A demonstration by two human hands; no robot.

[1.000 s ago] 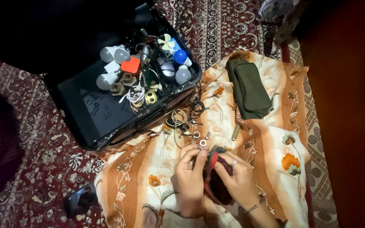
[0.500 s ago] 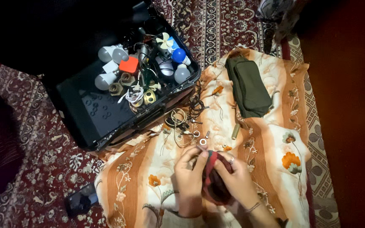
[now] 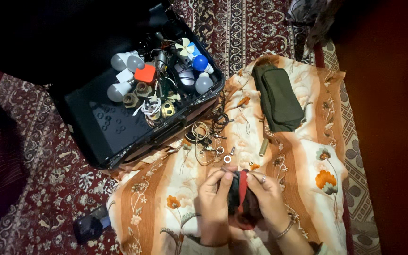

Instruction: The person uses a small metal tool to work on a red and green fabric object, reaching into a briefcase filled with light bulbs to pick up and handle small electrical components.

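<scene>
On the floral cloth point(image 3: 157, 198) over the carpet, I have both hands, left point(image 3: 213, 200) and right point(image 3: 267, 198), clamped on a dark pouch point(image 3: 240, 200), fingers working its red edge, needing a steady pull.

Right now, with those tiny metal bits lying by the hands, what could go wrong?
The small washers near the left hand could roll into the cloth's folds and probably get lost. The tangled wires beside the open case might snag a sleeve. The dark red-edged object both hands grip could slip.
</scene>
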